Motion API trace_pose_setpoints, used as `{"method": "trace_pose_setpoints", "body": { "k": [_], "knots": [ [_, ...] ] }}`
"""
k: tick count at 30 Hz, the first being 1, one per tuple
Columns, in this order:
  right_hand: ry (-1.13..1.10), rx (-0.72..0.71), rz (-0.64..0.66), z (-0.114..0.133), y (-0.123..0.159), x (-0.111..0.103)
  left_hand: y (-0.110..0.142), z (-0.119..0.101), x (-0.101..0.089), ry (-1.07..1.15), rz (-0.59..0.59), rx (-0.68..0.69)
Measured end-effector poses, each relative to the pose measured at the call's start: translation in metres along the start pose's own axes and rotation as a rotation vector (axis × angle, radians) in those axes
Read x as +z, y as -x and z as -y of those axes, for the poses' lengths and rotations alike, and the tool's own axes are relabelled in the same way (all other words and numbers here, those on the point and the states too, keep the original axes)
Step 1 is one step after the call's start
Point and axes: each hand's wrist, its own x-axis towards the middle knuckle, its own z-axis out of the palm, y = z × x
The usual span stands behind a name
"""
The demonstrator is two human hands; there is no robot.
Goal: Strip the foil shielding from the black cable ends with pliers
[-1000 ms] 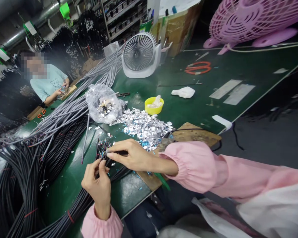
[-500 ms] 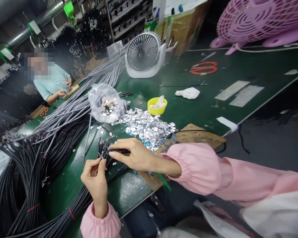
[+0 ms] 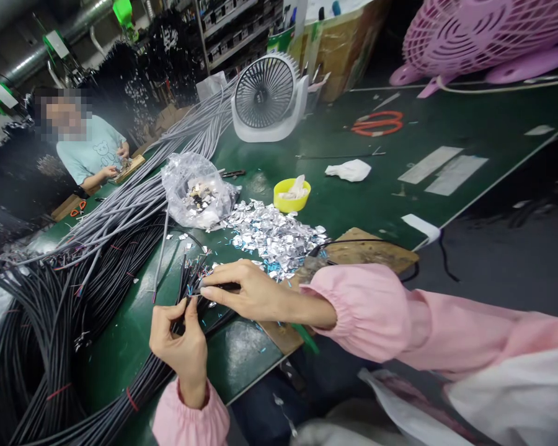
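My left hand [image 3: 179, 337] pinches the end of a black cable between thumb and forefinger, and fine wires stick out at its fingertips. Just right of it, my right hand [image 3: 242, 288] is closed around a slim dark tool [image 3: 227, 286]; its kind is mostly hidden by the fingers. The two hands' fingertips almost meet. Behind them stand the stripped ends of more black cables [image 3: 190, 267], with coloured wires showing. A bundle of black cables [image 3: 134, 393], tied with a red band, runs from the lower left toward my left hand.
Silver foil scraps [image 3: 279, 238] are heaped beyond my right hand, beside a clear plastic bag [image 3: 193, 186] and a yellow dish [image 3: 291, 203]. Grey cables [image 3: 130, 198] lie leftward. A white fan [image 3: 265, 102] and a pink fan [image 3: 483, 37] stand farther back. A co-worker [image 3: 90, 148] sits across.
My left hand has turned slightly and its fingertips have shifted on the cable end. Blue wire ends now show at the fingertips. The whole view has shifted a little.
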Motion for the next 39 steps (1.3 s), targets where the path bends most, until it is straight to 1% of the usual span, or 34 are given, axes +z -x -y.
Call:
{"method": "trace_pose_setpoints", "body": {
  "k": [5,7,11,14,17,20,22,24,27,29,33,35,37,39],
  "knots": [
    [0.004,0.018,0.004,0.000,0.000,-0.001,-0.001,-0.003,-0.001,-0.023,0.002,-0.001],
    [0.020,0.018,-0.004,0.000,-0.001,-0.002,-0.004,-0.004,-0.001,-0.016,0.063,-0.028],
    [0.035,0.014,0.002,0.001,-0.001,-0.003,-0.007,0.002,-0.002,0.117,0.257,-0.107],
    [0.029,0.009,-0.001,0.001,-0.001,-0.004,-0.008,0.008,-0.001,0.185,0.310,-0.125],
    [-0.013,0.013,-0.034,0.001,-0.002,-0.005,-0.008,0.009,0.000,0.171,0.288,-0.134],
    [-0.089,0.066,-0.049,0.000,-0.003,-0.005,-0.007,0.006,0.001,0.127,0.231,-0.134],
    [-0.112,0.099,-0.047,0.000,-0.004,-0.004,-0.006,0.004,0.002,0.104,0.215,-0.106],
    [-0.109,0.099,-0.051,0.001,-0.005,-0.004,-0.005,0.001,0.002,0.069,0.232,-0.060],
    [-0.104,0.061,-0.056,0.001,-0.004,-0.003,-0.006,-0.003,0.001,-0.007,0.255,-0.015],
    [-0.093,0.018,-0.051,0.001,-0.004,-0.003,-0.006,-0.004,0.001,-0.031,0.244,-0.009],
    [-0.035,-0.121,0.002,-0.002,-0.003,-0.004,-0.004,0.002,0.002,0.015,0.224,0.011],
    [-0.015,-0.165,0.050,-0.004,-0.004,-0.005,-0.004,0.006,0.002,0.064,0.250,0.027],
    [-0.036,-0.171,0.080,-0.006,-0.004,-0.006,-0.004,0.009,0.002,0.097,0.299,0.042],
    [-0.158,-0.129,0.124,-0.007,-0.005,-0.004,-0.006,0.011,0.001,0.114,0.354,0.057]
  ]
}}
